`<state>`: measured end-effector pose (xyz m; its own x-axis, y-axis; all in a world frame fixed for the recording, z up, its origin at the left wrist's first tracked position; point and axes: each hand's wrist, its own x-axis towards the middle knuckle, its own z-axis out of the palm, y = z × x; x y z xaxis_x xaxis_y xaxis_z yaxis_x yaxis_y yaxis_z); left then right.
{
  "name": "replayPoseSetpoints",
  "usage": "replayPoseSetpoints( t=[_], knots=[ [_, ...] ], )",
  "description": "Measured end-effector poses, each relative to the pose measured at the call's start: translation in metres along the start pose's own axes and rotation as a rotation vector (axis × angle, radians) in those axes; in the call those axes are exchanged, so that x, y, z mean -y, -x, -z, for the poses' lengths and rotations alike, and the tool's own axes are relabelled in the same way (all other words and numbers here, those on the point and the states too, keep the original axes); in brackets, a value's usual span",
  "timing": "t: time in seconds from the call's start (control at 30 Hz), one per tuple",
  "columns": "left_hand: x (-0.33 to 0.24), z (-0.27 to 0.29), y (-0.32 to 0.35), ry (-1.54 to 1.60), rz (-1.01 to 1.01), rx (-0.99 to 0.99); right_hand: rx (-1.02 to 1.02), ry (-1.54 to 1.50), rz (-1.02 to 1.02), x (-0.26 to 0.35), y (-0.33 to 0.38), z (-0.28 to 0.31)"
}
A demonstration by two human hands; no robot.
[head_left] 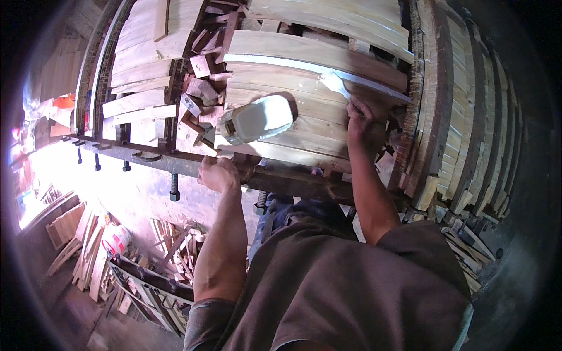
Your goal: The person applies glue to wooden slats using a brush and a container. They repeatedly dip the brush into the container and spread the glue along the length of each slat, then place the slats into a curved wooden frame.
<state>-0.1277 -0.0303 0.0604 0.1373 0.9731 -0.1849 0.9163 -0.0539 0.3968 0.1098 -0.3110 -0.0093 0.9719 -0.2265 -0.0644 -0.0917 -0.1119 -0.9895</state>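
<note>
My right hand [362,117] is closed around the handle of a spreader or brush [335,83], its head coated in white paste. That head touches the pale boards beside a long strip with a white-coated edge [263,60]. My left hand [218,174] has its fingers curled over the dark metal bar [281,180] at the near side of the rack. Between my hands, a cut-open plastic container [227,126] holding white paste sits tilted on the wooden boards [310,126]. Small white drops dot the wood near the spreader's head.
Wood offcuts [202,90] fill the gap left of the boards. Another board panel [137,76] lies farther left. Stacked panels [462,117] stand at the right. Threaded bolts [174,187] hang from the bar. Scrap wood [88,257] and a metal frame [146,289] occupy the lower left floor.
</note>
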Motion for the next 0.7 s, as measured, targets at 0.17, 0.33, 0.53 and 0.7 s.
replayPoseSetpoints(
  t=[0.17, 0.33, 0.53, 0.7],
  knots=[
    [0.001, -0.004, -0.001, 0.293, 0.052, -0.016, 0.004, 0.007, -0.025, 0.046, 0.011, -0.038],
    [-0.017, 0.001, 0.004, 0.591, 0.242, 0.057, 0.022, -0.081, 0.121, -0.016, -0.026, -0.029],
    [-0.014, 0.007, 0.009, 0.291, 0.061, 0.015, -0.107, 0.029, -0.203, -0.015, -0.043, 0.099],
    [-0.023, 0.009, 0.014, 0.226, 0.016, -0.085, -0.105, -0.633, -0.416, -0.019, -0.038, 0.104]
  ],
)
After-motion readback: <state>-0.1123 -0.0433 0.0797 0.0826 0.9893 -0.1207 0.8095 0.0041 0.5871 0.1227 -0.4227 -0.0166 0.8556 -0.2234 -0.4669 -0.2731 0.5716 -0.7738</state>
